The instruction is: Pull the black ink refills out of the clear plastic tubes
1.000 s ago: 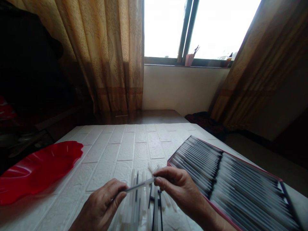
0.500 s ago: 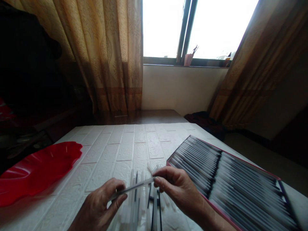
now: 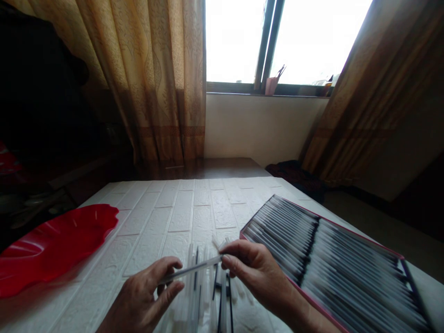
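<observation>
slantwise, a thin tube (image 3: 199,266) hangs over the table (image 3: 149,222)

the right hand (image 3: 251,264) reaches inward, pinching its upper end; the left hand (image 3: 147,284) slants up, thumb and forefinger parted around the lower end, grip unclear.

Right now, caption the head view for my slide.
Right hand pinching a slim tube, left hand open at its other end.

On the table (image 3: 149,222), the dish (image 3: 62,245) sits at left and the box (image 3: 417,291) at right, rods (image 3: 284,240) ranked inside in two columns. Loose tubes (image 3: 190,296) lie near, between the two. I note one slim tube (image 3: 199,267) spanning above them, from my left hand (image 3: 145,293) to my right hand (image 3: 256,273). Far behind: window (image 3: 236,41), curtains (image 3: 166,83) either side.
</observation>
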`<move>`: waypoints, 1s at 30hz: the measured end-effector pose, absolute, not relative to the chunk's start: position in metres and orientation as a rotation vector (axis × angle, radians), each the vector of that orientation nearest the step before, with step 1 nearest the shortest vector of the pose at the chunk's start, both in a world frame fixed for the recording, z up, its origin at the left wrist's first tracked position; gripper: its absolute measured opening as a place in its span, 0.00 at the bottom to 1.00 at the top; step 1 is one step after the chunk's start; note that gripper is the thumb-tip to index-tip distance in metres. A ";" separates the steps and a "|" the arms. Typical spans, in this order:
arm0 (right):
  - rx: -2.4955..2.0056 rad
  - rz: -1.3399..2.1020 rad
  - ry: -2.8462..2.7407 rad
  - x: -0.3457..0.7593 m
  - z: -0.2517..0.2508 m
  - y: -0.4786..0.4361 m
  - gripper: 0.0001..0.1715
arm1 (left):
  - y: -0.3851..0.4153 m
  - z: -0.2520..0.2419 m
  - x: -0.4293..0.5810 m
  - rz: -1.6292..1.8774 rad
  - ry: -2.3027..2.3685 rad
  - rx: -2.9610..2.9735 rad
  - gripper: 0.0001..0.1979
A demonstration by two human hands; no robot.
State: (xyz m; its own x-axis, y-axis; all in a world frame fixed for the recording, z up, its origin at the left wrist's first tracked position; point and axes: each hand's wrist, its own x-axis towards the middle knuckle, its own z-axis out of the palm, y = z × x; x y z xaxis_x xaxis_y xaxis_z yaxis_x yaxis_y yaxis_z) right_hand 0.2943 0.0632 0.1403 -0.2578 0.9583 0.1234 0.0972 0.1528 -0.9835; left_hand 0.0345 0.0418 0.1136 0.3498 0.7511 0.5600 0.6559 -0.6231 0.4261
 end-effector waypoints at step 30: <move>-1.074 1.219 -1.568 0.296 0.142 0.063 0.12 | 0.044 0.122 0.036 1.130 1.305 2.521 0.13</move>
State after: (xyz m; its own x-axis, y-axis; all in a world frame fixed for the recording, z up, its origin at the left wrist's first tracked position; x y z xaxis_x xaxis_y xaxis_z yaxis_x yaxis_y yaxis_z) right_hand 0.2961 0.0635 0.1421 -0.2648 0.9572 0.1170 0.1222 0.1537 -0.9805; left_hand 0.0358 0.0439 0.1216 0.3627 0.7353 0.5725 0.6715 -0.6322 0.3865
